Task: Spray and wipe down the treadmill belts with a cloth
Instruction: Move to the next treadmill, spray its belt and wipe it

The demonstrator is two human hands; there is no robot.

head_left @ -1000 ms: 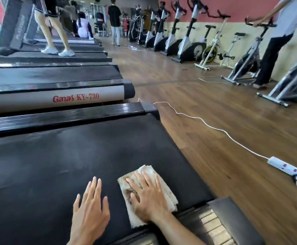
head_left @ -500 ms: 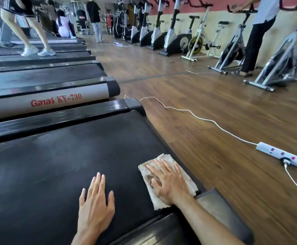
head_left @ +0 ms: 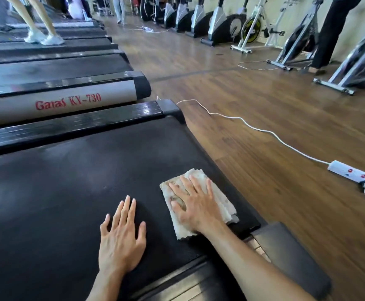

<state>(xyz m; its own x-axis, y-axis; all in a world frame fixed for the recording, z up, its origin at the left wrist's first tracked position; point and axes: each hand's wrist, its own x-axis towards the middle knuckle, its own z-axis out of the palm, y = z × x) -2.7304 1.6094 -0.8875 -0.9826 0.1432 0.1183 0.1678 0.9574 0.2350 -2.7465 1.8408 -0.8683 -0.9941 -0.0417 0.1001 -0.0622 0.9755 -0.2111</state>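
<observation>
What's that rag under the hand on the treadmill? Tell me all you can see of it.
The cloth is a folded, off-white towel-like rag with brownish dirty patches and frayed edges. It lies flat on the black treadmill belt, close to the belt's right edge and near end. The right hand presses on it with fingers spread straight, covering its middle. The left hand rests on the belt beside it, not touching it.

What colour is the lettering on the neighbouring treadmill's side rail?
Red lettering on a silver-grey side rail, clearest in the head view.
</observation>
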